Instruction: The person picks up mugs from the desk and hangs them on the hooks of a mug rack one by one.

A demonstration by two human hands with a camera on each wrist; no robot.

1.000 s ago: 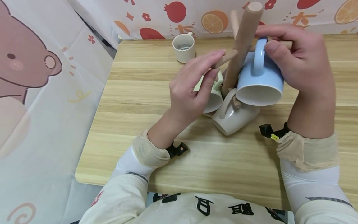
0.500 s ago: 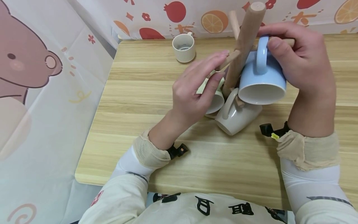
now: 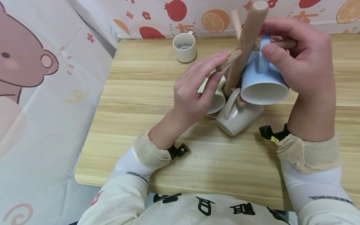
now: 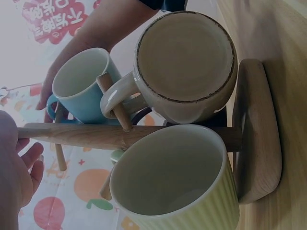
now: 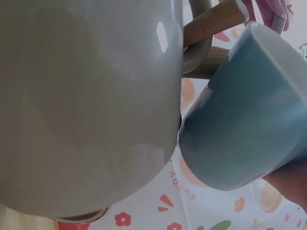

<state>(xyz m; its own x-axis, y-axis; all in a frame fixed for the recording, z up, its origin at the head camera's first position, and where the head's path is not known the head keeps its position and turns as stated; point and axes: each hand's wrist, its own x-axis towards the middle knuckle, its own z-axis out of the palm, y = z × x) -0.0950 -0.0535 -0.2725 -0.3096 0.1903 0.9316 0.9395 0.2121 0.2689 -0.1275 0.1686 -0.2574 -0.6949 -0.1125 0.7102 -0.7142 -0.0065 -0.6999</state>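
A wooden mug rack (image 3: pixel 245 47) stands on the table, its post leaning in the head view. My left hand (image 3: pixel 191 87) pinches one of its upper pegs (image 3: pixel 230 60) between thumb and fingers. With my right hand (image 3: pixel 306 59) I hold a light blue mug (image 3: pixel 265 84) by its handle, thumb on the near side; the handle is around the right upper peg (image 3: pixel 285 43). The mug's mouth faces down and toward me. Below it a glossy beige mug (image 3: pixel 243 117) hangs tilted on a lower peg. A pale green ribbed mug (image 4: pixel 204 208) is partly hidden behind my left hand in the head view.
A small off-white ribbed cup (image 3: pixel 184 51) stands upright near the table's back edge. Another peg (image 3: pixel 235 23) sticks out at the rack's rear. Behind the wooden table (image 3: pixel 126 125) hangs a fruit-print cloth (image 3: pixel 191 14). The rack's flat base (image 4: pixel 261 139) shows in the left wrist view.
The rack and its mugs have shifted slightly right, with my left hand following. My right thumb has moved a little to the left across the blue mug's handle.
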